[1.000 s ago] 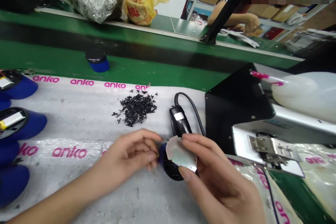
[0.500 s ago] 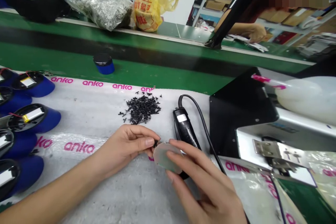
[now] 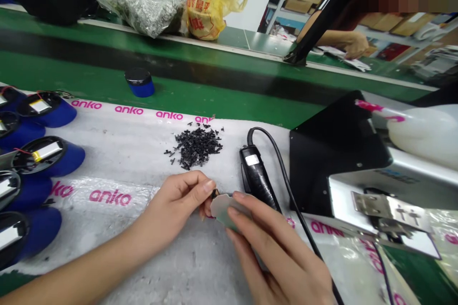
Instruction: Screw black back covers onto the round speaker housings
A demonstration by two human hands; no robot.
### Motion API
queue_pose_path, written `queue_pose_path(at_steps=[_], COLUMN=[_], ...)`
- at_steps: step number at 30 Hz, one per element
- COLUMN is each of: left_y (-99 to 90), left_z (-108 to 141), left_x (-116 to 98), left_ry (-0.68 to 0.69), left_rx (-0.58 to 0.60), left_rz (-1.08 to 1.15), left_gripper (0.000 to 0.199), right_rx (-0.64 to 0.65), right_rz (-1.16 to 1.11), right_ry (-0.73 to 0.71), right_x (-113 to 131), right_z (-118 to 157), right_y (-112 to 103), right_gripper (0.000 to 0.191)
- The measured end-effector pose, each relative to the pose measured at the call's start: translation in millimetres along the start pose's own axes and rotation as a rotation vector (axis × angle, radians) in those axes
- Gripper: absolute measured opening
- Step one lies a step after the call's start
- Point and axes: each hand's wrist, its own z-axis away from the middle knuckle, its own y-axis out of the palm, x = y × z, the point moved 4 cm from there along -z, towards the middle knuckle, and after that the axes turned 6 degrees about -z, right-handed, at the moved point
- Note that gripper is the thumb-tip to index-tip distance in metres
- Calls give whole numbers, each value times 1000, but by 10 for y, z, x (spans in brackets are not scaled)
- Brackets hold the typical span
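Note:
My right hand [image 3: 282, 248] holds a thin, pale translucent plate [image 3: 222, 208] with a rounded, notched edge, the fingers laid over its top and the thumb side below. Against the plate's left edge, my left hand [image 3: 182, 200] pinches a small black part [image 3: 214, 194], mostly covered by the fingertips. Just beyond the hands is a loose pile of tiny black T-shaped plastic pieces [image 3: 198, 147]. A black corded hand tool [image 3: 258, 171] with a side lever lies close behind my right hand.
Several blue oval housings [image 3: 73, 155] with batteries stand at left. One blue housing [image 3: 140, 83] sits on the green surface behind. At right are a black-and-white machine [image 3: 372, 176] and a white bottle [image 3: 425, 128]. A co-worker's hand [image 3: 356, 44] shows across the bench.
The plate has tilted and appears more edge-on. My left hand's fingertips have shifted slightly up at its edge. The whole view has moved a little.

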Motion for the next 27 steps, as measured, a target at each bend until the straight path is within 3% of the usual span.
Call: queue_pose_path(at_steps=[6,11,16,17,20,21,24,27], left_y=[-4,10,90,106,175,202,264,298], left_z=[53,119,201,200,148,124,62,55], left_x=[-149,-208,-235,-198,-35,8,29,-34], left_ry=[103,144,412,426,355,329,304,297], left_rx=[-87,-50,104,127,195,210,207,216], left_rz=[-292,-260,-269,-316,-460,-497,-571,-618], left_gripper=[32,30,21,33,103,112,88,62], right_rx=[98,60,47,69,95,85,58,67], right_rz=[89,106,179,159,44,-2,-116,-87], right_ry=[-65,-134,-120,-90,30,73,161,241], right_x=[-10,37,56,45,14,8,6,-11], right_z=[63,-37,-178,-194,-206,-199,-138,-16], right_y=[10,-77,-203,-223,-276,-290,-308,-306], right_gripper=[52,49,57,56,46,43,41,41])
